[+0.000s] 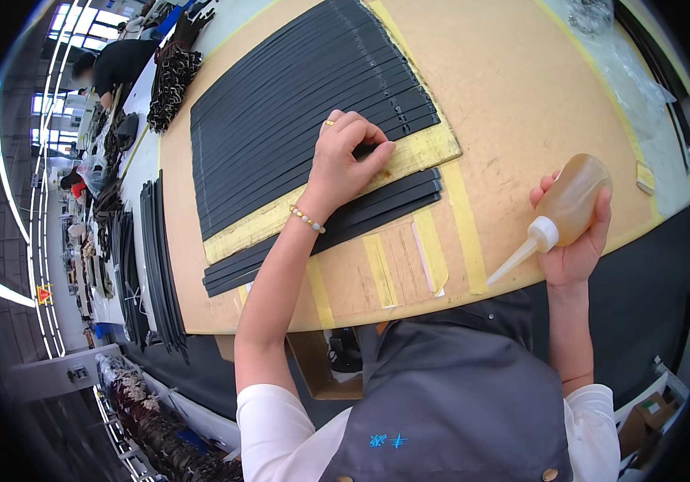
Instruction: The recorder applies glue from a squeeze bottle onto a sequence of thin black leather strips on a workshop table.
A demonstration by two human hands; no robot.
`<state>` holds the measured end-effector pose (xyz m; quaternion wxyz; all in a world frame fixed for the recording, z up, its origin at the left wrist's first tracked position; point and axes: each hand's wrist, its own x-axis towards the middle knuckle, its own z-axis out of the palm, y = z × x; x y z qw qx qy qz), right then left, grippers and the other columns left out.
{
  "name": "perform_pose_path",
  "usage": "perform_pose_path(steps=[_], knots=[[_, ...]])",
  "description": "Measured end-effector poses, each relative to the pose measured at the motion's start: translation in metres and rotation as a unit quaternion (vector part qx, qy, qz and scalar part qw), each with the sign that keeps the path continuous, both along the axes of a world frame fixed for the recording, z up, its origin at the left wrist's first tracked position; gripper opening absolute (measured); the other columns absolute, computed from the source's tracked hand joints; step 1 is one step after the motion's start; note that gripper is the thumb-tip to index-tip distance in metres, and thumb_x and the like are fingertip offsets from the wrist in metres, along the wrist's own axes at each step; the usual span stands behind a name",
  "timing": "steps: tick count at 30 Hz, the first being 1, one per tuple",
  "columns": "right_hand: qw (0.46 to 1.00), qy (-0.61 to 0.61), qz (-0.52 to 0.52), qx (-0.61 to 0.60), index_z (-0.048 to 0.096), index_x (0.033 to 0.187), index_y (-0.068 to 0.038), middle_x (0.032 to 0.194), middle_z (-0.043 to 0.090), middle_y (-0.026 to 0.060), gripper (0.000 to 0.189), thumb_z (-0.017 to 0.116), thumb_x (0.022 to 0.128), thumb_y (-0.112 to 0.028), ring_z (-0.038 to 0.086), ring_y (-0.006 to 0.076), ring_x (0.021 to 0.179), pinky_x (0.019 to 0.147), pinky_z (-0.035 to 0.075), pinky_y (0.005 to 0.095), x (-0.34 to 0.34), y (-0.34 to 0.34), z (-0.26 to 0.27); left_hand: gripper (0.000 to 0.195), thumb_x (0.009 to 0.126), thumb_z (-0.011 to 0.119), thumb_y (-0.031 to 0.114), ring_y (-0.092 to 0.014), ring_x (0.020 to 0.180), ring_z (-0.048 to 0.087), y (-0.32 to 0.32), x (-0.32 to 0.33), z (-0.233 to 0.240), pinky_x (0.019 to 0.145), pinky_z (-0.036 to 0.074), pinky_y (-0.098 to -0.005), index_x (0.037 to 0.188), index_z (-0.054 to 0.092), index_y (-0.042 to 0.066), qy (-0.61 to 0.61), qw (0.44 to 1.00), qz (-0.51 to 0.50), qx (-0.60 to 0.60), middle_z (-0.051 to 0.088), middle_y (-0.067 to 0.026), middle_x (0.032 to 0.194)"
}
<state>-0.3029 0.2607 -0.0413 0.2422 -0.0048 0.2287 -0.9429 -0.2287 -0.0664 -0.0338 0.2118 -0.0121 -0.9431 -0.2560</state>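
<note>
My right hand [574, 259] grips a clear squeeze bottle [574, 196] of amber liquid above the table's front edge. Its white collar and long nozzle slant down to the left. Across the board, my left hand [348, 153] is over the lower edge of a sheet of black strips [296, 114] laid side by side. Its fingers are curled, the thumb near the index finger; whether something is between them is hidden. Beneath that wrist run a yellow-taped bar [254, 232] and a few loose black strips [381, 202].
Yellow tape strips [465, 229] cross the tan board [513, 108]. Bundles of black strips [161, 259] lie at the left, with a dark bundle [176, 78] farther back. Clear plastic sheeting [628, 72] lies at the right. Another person [122, 66] leans over a table far left.
</note>
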Motion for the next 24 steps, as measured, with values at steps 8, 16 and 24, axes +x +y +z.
perform_pose_path(steps=[8,16,24], knots=[[0.999,0.026,0.022,0.012,0.058,0.127,-0.003,0.114,0.065,0.0148,0.055,0.053,0.1,-0.051,0.067,0.0309,0.105,0.09,0.057,0.0445,-0.001,0.001,-0.003,0.017,0.077,0.08,0.01,-0.021,0.081,0.055,0.022,0.078,0.028,0.076,0.047,-0.033,0.083,0.064,0.004,-0.173,0.983,0.025,0.048,0.062,-0.0056,0.081],[0.999,0.039,0.01,0.021,0.054,0.132,-0.003,0.121,0.061,0.0152,0.054,0.055,0.1,-0.047,0.061,0.0286,0.113,0.102,0.05,0.045,-0.003,0.006,-0.009,0.017,0.079,0.077,0.012,-0.025,0.082,0.058,0.025,0.088,0.015,0.074,0.048,-0.0351,0.086,0.063,0.005,-0.085,0.996,0.016,-0.007,0.06,-0.0067,0.083],[0.998,0.056,0.03,0.018,0.053,0.133,-0.002,0.119,0.06,0.015,0.054,0.055,0.101,-0.046,0.06,0.0296,0.114,0.104,0.05,0.0449,-0.004,0.006,-0.009,0.013,0.082,0.073,0.008,-0.025,0.079,0.061,0.03,0.096,0.004,0.071,0.051,-0.0355,0.088,0.061,0.005,0.005,0.985,0.018,-0.174,0.062,-0.0077,0.087]])
